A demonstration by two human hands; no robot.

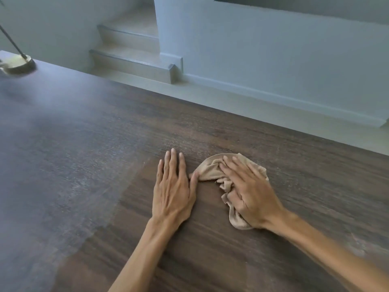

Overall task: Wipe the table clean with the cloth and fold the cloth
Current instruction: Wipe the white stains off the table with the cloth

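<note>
Head view is looking down onto a dark wood-grain bench (273, 260), where both bare forearms are reaching in from the lower edge. A beige cloth (210, 168) is lying bunched and creased on the bench, right of centre and well short of the far edge. The right hand (250, 192) is pressing down on top of the cloth, palm down, with its fingers (231, 163) spread flat across the crumpled fabric rather than curled around it; folds of the cloth are showing beyond the fingertips and trailing out beneath the wrist. The left hand (172, 190) is lying flat on the bare bench just beside the cloth, fingers straight and held close together, gripping nothing; its thumb is touching the cloth's left tip. A pale, dusty haze is covering the bench to the left, while the surface around the hands is looking darker. At the far left corner, a round wooden base (20, 64) with a thin dark rod (11, 42) rising from it is sitting on the bench, blurred. Beyond the bench, pale steps (130, 62) and a light wall (273, 60) are showing.
</note>
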